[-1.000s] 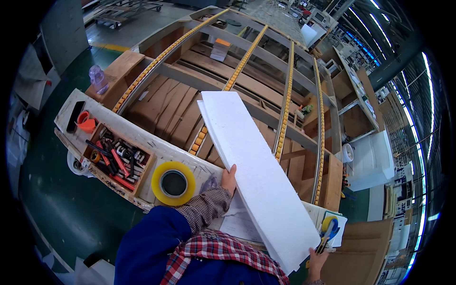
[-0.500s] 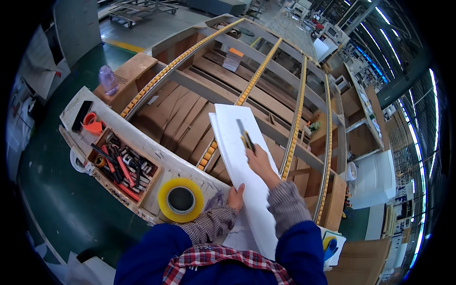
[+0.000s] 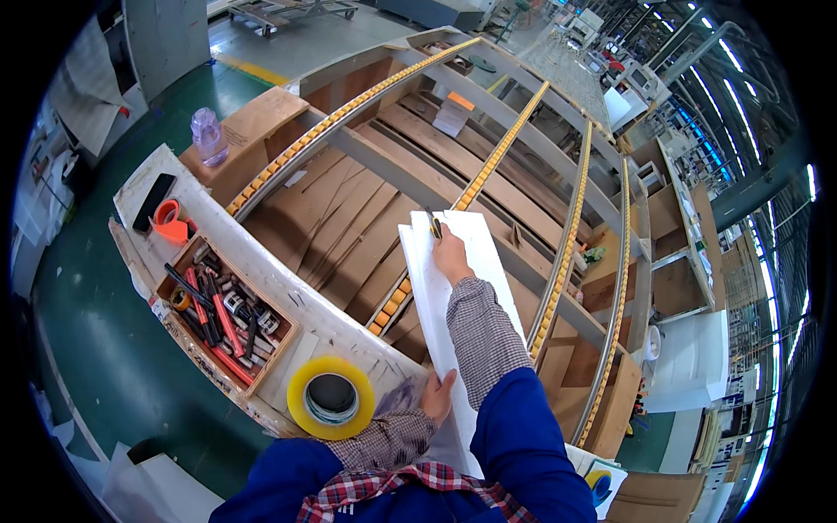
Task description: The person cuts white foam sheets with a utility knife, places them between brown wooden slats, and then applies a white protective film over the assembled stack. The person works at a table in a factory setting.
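Note:
Two stacked white foam boards (image 3: 485,261) lie lengthwise in front of me across the roller frame. The top one has a ragged right edge. My right hand (image 3: 451,254) is closed around a black-and-yellow utility knife (image 3: 433,225), whose tip is at the far left corner of the top board. Near my body, my left hand (image 3: 438,397) grips the left edge of the boards, thumb on top and fingers partly hidden. A roll of yellow tape (image 3: 303,397) lies to the left of that hand.
Yellow roller tracks (image 3: 499,150) cross the wooden frame ahead. On the left ledge are a wooden box (image 3: 292,324) of markers and tools, an orange tape dispenser (image 3: 177,232), a black bar-shaped object (image 3: 153,202) and a purple-tinted bottle (image 3: 209,139). Another tape roll (image 3: 599,485) lies at lower right.
My right hand and the knife have moved away from me and left, from mid-board to the far left corner. My left hand keeps its hold near the same spot. The view has shifted slightly.

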Tool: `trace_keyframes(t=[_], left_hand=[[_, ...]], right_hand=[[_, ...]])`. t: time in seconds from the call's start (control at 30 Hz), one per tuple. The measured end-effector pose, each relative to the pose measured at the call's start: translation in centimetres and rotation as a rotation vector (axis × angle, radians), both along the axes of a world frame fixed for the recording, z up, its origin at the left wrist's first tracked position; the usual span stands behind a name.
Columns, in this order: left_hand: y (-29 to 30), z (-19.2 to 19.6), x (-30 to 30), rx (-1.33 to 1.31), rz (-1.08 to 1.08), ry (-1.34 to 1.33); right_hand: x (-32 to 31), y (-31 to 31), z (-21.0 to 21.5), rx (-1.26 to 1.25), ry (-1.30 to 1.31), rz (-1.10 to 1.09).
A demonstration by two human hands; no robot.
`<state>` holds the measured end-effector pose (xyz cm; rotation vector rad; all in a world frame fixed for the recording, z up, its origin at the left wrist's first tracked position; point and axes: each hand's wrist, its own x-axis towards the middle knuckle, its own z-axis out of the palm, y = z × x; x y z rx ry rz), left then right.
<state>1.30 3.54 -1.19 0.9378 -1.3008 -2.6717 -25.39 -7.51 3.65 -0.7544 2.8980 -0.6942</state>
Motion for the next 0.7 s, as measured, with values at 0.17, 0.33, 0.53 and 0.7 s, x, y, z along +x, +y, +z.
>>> trace_keyframes(t=[0.17,0.33,0.53,0.7], left_hand=[[-1.0,2.2,0.1,-0.035,-0.051,-0.063],[-1.0,2.0,-0.1,-0.025,-0.056,-0.060],[-1.3,2.1,-0.1,0.010,-0.070,-0.064],[-0.6,-0.1,-0.3,0.020,-0.015,0.015]], right_hand=[[1.3,0.4,0.7,0.047,-0.034,0.004],[3.9,2.1,2.4,0.067,-0.043,0.011],[8.2,6.2,3.2,0.038,-0.041,0.072],[12.2,10.2,3.2,0.036,-0.090,0.065]])
